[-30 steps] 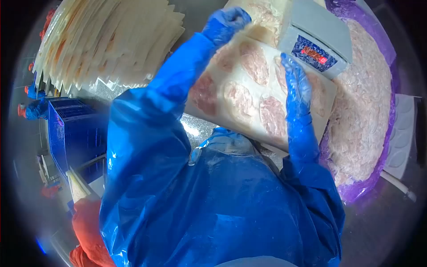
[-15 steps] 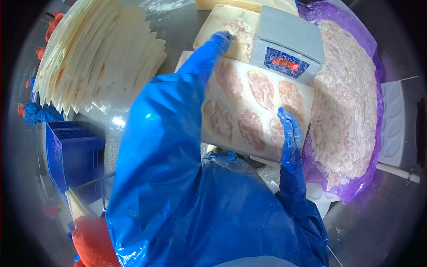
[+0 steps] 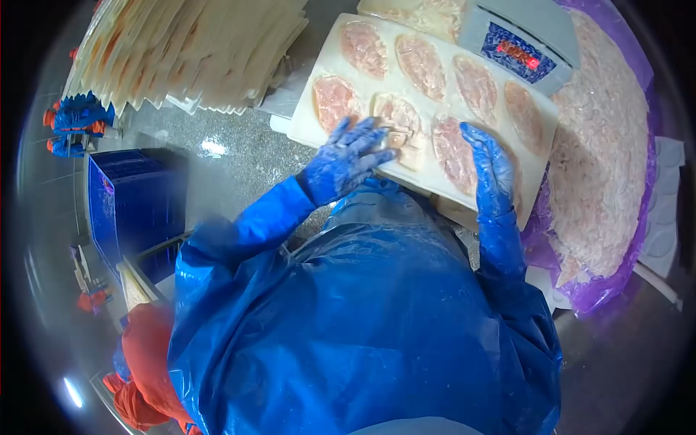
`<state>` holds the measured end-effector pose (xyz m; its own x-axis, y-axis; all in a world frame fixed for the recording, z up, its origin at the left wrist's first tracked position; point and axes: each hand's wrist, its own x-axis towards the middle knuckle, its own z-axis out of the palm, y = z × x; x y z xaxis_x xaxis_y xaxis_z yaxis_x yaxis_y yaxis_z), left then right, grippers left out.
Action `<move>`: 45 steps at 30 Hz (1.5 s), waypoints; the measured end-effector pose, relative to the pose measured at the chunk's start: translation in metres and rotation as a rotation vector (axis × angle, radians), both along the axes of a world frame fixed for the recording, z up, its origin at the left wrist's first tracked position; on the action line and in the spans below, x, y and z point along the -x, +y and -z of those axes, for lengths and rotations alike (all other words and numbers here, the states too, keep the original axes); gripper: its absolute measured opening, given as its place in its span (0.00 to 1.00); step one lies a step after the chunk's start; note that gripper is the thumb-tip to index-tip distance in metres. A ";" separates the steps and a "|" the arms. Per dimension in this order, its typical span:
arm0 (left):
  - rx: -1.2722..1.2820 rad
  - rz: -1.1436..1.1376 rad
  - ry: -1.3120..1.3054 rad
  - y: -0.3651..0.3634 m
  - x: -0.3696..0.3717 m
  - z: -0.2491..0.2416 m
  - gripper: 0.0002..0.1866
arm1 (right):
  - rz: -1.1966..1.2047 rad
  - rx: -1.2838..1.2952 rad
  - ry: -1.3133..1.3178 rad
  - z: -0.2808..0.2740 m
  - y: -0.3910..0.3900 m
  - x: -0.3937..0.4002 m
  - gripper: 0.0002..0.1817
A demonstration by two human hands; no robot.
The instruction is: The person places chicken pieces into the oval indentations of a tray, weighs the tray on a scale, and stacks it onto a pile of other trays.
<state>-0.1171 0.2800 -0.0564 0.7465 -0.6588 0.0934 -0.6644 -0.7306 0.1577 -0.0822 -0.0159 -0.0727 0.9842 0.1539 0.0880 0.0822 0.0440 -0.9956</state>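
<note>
A white tray (image 3: 370, 87) with two rows of oval hollows lies in front of me, several of them filled with raw pale pink meat (image 3: 420, 67). My left hand (image 3: 344, 159), in a wet blue glove, has its fingers spread over the tray's near edge. Beside its fingertips, loose meat (image 3: 406, 148) spills past one oval onto the tray's surface. My right hand (image 3: 493, 170), gloved too, lies along the right part of the tray, fingers stretched out and partly covering an oval.
A scale (image 3: 516, 51) with a red lit display stands behind the tray, next to a container of meat (image 3: 435, 13). To the right is a large meat heap (image 3: 602, 145) in purple film. Stacked boards (image 3: 196, 51), a blue bin (image 3: 138, 210) and a person in red (image 3: 148, 355) are left.
My left hand has come back from the meat container beside the scale to the tray's near edge, its fingers now spread. My right hand stays at the tray's right side. The view has shifted.
</note>
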 end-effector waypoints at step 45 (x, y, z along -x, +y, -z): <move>0.483 -0.339 -0.091 0.020 -0.013 0.019 0.36 | -0.001 1.159 -0.513 0.006 0.106 0.003 0.40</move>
